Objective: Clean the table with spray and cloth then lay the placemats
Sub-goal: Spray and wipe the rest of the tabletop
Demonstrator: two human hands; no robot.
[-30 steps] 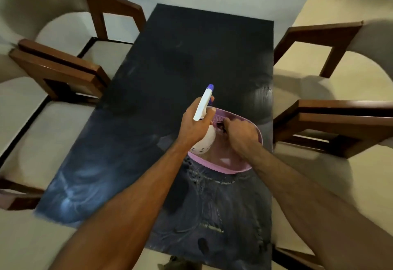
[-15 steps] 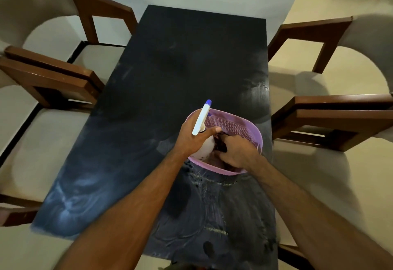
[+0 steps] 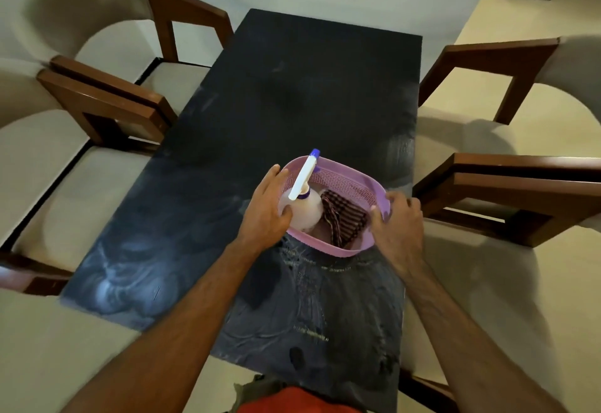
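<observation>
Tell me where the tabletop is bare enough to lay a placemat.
The far half of the table, between the two far chairs, is bare, as is the near left, though streaked. The near right is crowded: the basket sits there, with the left hand and right hand gripping its sides.

The far half of the dark table (image 3: 309, 87) lies open to reach across; the purple basket (image 3: 374, 189) sits near its right edge, and wooden chair arms (image 3: 107, 97) crowd close along both long sides
</observation>
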